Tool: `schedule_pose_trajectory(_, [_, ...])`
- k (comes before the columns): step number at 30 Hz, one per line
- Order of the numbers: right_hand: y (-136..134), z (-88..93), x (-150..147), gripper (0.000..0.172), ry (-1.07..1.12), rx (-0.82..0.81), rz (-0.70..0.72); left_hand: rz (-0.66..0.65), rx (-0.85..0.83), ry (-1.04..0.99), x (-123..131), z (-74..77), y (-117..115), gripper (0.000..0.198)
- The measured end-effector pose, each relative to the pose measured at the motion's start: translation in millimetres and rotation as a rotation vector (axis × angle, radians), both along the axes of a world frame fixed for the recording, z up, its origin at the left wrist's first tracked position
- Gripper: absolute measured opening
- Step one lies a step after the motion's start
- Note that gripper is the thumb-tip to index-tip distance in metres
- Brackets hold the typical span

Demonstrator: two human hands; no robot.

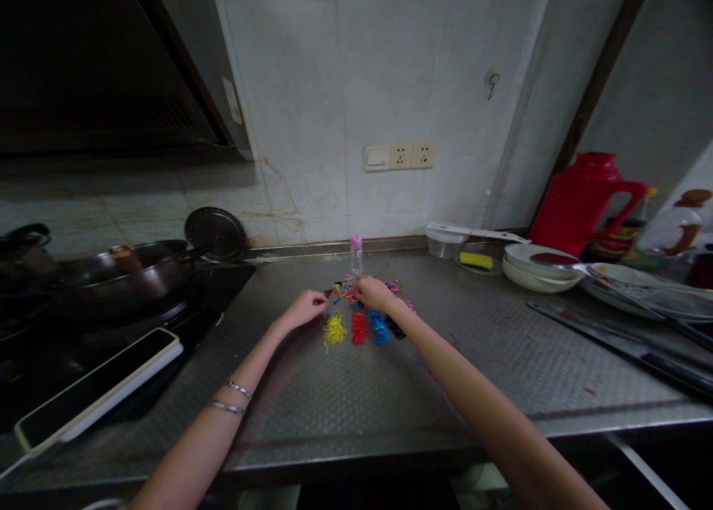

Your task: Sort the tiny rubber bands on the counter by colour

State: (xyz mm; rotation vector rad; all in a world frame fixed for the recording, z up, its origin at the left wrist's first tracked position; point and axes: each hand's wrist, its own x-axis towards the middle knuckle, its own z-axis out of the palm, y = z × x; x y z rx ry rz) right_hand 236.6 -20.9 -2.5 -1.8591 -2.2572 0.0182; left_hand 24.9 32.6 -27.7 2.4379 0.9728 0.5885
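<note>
Small rubber bands lie in a mixed-colour pile (341, 290) in the middle of the steel counter. My right hand (374, 293) reaches into this pile with its fingers closed and pointing down; what the fingertips grip is hidden. To the left, my left hand (305, 309) hovers low beside the pile, thumb and forefinger pinched around something too small to make out. Sorted by colour in front are a yellow heap (335, 329), a red heap (359, 328) and a blue heap (379, 327). A dark heap (395, 329) sits partly behind my right wrist.
Behind the pile stands a clear bottle with a pink cap (356, 254). A phone (100, 384) rests at left by the stove, near a wok (134, 272). On the right are bowls (540, 272), a yellow sponge (475, 260), a knife (601, 339) and a red thermos (579, 202).
</note>
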Motion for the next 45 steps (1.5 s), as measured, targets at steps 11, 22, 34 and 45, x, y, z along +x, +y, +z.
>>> schedule_pose_trajectory(11, [-4, -7.8, 1, 0.024, 0.053, 0.093, 0.008, 0.013, -0.023, -0.031, 1, 2.4, -4, 0.025])
schedule_pose_trajectory(22, [-2, -13.0, 3, 0.022, 0.243, 0.11, 0.034, 0.018, 0.032, -0.034, 1, 1.4, -2, 0.027])
schedule_pose_trajectory(34, [-11, -10.0, -29, 0.024, 0.41, -0.005, 0.405, 0.192, 0.091, -0.006, -9, -4.2, 9, 0.027])
schedule_pose_trajectory(45, [-15, 10.5, -14, 0.027, 0.375, -0.012, 0.426, 0.264, 0.096, -0.011, -11, -8.4, 14, 0.028])
